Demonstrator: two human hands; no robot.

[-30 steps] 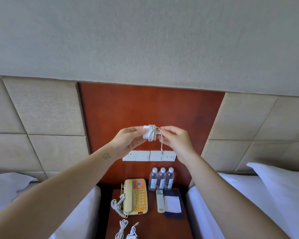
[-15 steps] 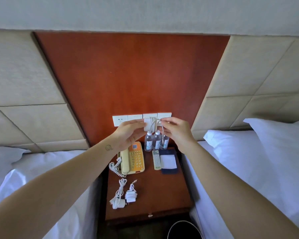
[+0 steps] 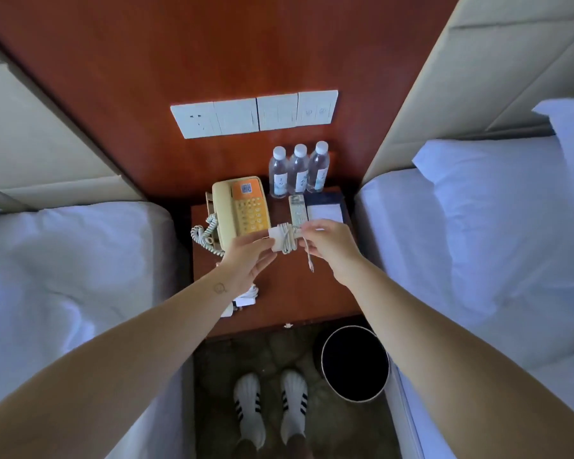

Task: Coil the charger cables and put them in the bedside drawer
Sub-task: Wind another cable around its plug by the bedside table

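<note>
A white square charger block (image 3: pixel 274 238) is held in the air above the reddish-brown wooden table (image 3: pixel 289 293). Its thin white cable (image 3: pixel 287 240) is wound in several tight loops around its middle. The left hand (image 3: pixel 246 256) grips the block's left end, and the right hand (image 3: pixel 328 246) pinches the cable at the right end. A short loose tail hangs down, ending in a small plug (image 3: pixel 311 268). More white coiled chargers (image 3: pixel 246 298) lie at the table's front left, partly hidden under the left wrist. The drawer's small knob (image 3: pixel 287 325) shows at the table's front edge.

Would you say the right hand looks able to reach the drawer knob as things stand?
Probably yes, once freed: nothing lies between the right hand and the drawer knob, but it is pinching the cable of the charger the left hand holds.
</note>
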